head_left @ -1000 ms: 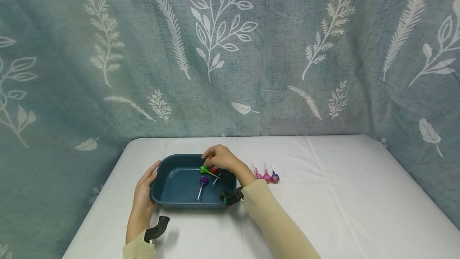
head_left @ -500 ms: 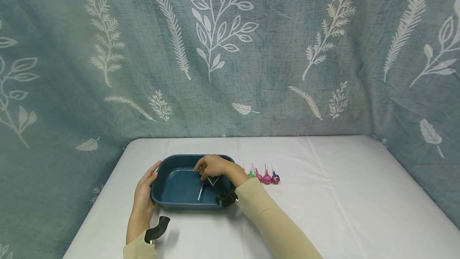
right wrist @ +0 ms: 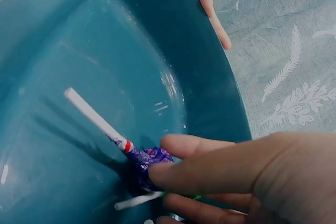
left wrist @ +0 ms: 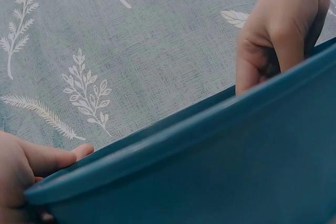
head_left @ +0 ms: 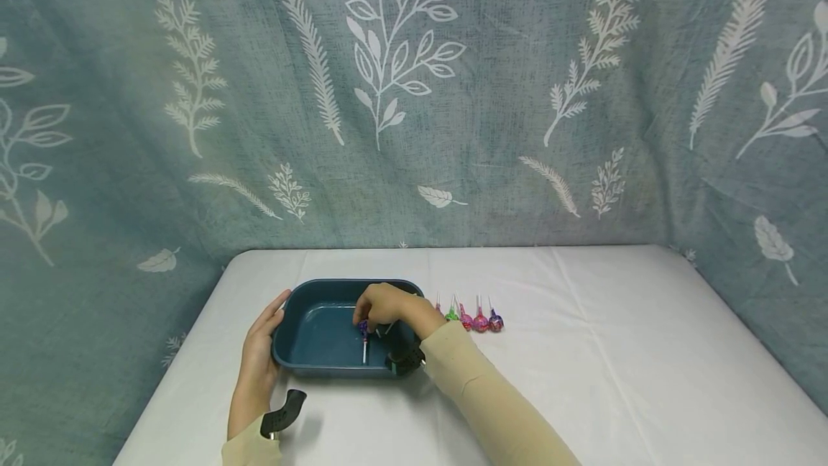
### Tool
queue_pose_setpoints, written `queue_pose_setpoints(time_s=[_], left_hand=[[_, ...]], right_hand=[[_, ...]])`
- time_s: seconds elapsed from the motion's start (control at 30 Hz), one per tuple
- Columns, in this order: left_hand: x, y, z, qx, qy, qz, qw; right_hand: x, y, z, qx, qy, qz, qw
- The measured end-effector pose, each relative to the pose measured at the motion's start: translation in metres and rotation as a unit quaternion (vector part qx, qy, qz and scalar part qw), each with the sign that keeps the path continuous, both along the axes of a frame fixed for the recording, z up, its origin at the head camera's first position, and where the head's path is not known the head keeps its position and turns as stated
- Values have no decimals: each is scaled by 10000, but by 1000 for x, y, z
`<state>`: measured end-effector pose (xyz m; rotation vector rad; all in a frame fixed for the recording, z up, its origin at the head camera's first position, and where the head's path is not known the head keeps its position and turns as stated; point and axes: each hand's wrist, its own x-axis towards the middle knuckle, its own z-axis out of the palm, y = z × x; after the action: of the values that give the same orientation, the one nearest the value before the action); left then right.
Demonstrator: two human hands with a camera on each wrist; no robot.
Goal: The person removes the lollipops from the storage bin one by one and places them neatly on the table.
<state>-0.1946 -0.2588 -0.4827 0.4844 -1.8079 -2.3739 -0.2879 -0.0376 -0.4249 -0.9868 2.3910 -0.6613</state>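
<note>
My right hand reaches down into a dark teal plastic bin. Its thumb and fingers pinch the purple-wrapped head of a lollipop, whose white stick points away from the hand in the right wrist view. Under those fingers another white stick and a bit of green wrapper show; the rest of what lies there is hidden by the hand. My left hand rests along the bin's left side with fingers extended, touching the rim in the left wrist view.
To the right of the bin, several lollipops lie in a row on the white tablecloth, among them a green one, a pink one and a purple one. Behind the table hangs a leaf-patterned curtain.
My right hand has moved from the back right of the bin, by the green lollipop, forward and left onto the purple one. That lollipop's stick has turned slightly. The left hand stays put.
</note>
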Motion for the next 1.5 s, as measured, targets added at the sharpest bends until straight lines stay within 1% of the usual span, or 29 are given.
queue_pose_setpoints(time_s=[0.17,0.3,0.43,0.53,0.67,1.0,1.1,1.17,1.4,1.5], left_hand=[[-1,1,0,17,-29,-32,10000],[-2,1,0,-6,-58,-42,10000],[-1,1,0,31,-42,-65,10000],[-1,1,1,56,-43,-93,9999],[0,1,2,47,-69,-97,9999],[0,0,1,-61,-92,-26,9999],[0,-1,1,-33,-84,-14,10000],[0,-1,1,-13,-90,-18,10000],[1,-1,1,25,-104,-71,9999],[1,0,2,36,-102,-58,9999]], right_hand=[[0,1,-3,-8,89,-107,9999],[1,2,-2,-6,121,-154,9998],[1,5,2,-199,83,-204,9996],[4,10,7,-498,-230,-285,9981],[7,17,11,-823,-652,-445,9935],[12,35,14,-1318,-822,-785,9847],[14,40,14,-1524,-913,-911,9799],[15,44,14,-1689,-1002,-1048,9749],[23,53,22,-2179,-1323,-1789,9503],[27,58,26,-2223,-1319,-2000,9451]])
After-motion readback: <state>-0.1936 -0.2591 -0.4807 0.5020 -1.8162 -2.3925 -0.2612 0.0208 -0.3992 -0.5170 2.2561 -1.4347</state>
